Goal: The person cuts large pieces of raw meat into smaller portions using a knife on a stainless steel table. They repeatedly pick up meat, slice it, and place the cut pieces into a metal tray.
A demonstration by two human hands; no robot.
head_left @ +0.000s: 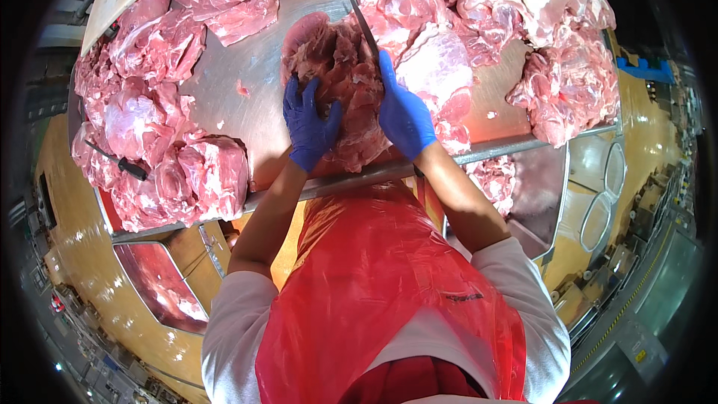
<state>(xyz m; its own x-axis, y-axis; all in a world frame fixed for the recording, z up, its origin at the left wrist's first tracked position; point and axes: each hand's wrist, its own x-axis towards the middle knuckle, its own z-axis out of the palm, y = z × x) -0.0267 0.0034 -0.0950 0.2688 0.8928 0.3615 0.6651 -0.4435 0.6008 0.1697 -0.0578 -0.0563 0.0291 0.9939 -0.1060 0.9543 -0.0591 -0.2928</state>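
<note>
A large cut of raw meat (357,116) lies on the metal table (247,97) straight in front of me, dark and opened up on its upper side. My left hand (308,123), in a blue glove, rests on its left part with the fingers spread. In my right hand (407,118), also blue-gloved, is a knife (363,28), its handle hidden in my closed fingers. The blade points away and slightly left, over the meat's right edge. Right beside that hand lies a paler piece of meat (436,67).
Piles of raw meat (142,116) line the left, far and right sides (572,78). A black-handled tool (132,170) with a thin blade lies on the left pile. A white board (114,1) stands far left. Metal bins (161,284) sit below the table, one holding meat scraps (493,182).
</note>
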